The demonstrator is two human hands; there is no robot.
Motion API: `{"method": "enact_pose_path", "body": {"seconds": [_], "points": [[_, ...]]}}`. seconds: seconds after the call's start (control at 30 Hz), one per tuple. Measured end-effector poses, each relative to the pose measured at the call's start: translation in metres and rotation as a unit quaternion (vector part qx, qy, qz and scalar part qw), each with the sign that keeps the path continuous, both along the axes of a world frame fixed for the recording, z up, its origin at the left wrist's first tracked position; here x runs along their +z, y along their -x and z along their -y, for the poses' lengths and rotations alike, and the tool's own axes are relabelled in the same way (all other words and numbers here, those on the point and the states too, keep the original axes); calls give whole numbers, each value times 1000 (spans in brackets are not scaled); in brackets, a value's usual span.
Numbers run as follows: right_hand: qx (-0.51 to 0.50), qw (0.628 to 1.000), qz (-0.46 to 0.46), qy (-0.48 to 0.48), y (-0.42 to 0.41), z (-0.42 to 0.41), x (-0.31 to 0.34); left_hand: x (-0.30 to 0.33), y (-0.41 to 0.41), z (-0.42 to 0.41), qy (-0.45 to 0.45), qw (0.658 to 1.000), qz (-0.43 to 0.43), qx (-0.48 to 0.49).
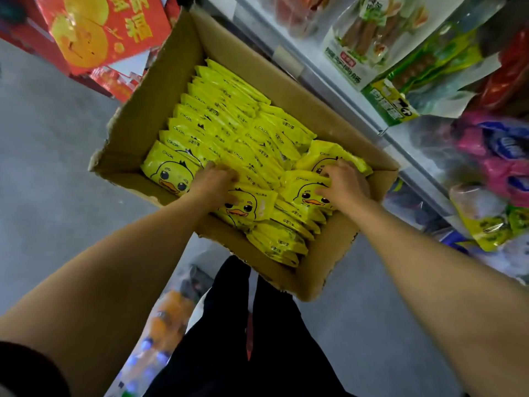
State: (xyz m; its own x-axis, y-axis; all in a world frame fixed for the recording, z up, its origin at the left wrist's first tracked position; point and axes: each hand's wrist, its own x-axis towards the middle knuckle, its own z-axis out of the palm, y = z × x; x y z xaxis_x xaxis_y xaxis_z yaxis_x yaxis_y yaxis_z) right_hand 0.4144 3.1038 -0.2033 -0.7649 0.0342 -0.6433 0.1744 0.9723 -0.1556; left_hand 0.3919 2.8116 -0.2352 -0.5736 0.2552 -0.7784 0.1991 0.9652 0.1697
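An open cardboard box (160, 90) sits on the floor, packed with rows of yellow snack packets (217, 121) printed with a duck face. My left hand (213, 186) reaches into the near middle of the box, its fingers curled into the stack of packets around a duck-faced packet (243, 209). My right hand (345, 183) is at the box's right side, its fingers curled over another duck-faced packet (307, 193). Both fingertips are partly buried among the packets.
A white shelf edge (337, 90) runs along the right, hung with bagged foods (360, 47) and pink and blue packs (492, 150). Red cartons (100, 32) stand at the top left. Grey floor (48, 179) lies to the left. Bottled drinks (169, 313) lie near my legs.
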Motion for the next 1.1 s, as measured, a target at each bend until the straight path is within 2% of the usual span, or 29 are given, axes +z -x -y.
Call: {"method": "enact_pose_path", "body": {"seconds": [0.13,0.27,0.33,0.4,0.5,0.67,0.77,0.93,1.1], "points": [[-23,998,48,30,0,1,5,3,-3,-3,27,999,-15,-23],[-68,996,27,47,-8,0,19,15,-8,0,1,999,-36,-16],[-108,991,10,73,-13,0,32,25,-9,2,-46,998,-30,34],[-155,981,-20,115,-17,0,48,40,-8,5,-100,987,2,125],[-232,952,-71,189,-25,-1,83,67,-7,6,-157,967,29,196],[-363,873,-121,302,-35,-13,152,130,-6,-7,-197,956,-6,219],[-411,838,-131,335,-42,-21,188,174,-5,-20,-259,934,-5,245],[-419,793,-179,403,-48,-39,247,257,-9,-51,-366,886,12,284],[-406,744,-248,469,-59,-71,317,314,-15,-86,-403,886,-10,229]]}}
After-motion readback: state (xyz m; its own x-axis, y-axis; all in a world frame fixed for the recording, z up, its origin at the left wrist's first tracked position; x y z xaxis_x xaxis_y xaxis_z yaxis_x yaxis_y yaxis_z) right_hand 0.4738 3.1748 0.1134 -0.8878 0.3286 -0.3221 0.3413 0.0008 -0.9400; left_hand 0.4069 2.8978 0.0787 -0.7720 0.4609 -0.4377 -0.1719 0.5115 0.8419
